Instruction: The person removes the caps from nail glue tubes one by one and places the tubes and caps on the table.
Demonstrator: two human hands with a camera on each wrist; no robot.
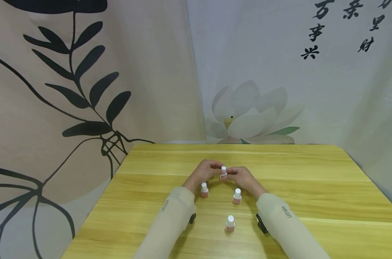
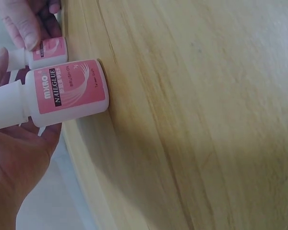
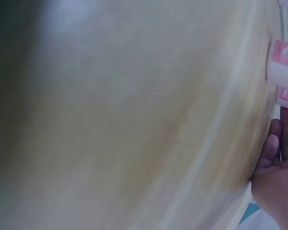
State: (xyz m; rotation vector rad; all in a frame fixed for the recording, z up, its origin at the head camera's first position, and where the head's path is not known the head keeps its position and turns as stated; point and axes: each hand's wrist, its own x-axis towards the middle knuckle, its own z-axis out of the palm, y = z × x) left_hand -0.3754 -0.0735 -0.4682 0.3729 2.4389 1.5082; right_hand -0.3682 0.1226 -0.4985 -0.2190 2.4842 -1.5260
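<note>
Both hands meet at the farthest nail glue bottle, a small white-capped bottle with a pink label, standing upright. My left hand reaches it from the left, thumb and fingers at its cap. From the other side my right hand pinches its body, with the thumb over the label in the left wrist view. A second nail glue bottle stands just in front of the left hand and hides part of it in the left wrist view. Close to the right wrist is a third bottle.
Another matching bottle stands nearer the front, between the forearms. All are on a wooden table. Behind its far edge hangs a cloth backdrop printed with leaves, a lotus and writing.
</note>
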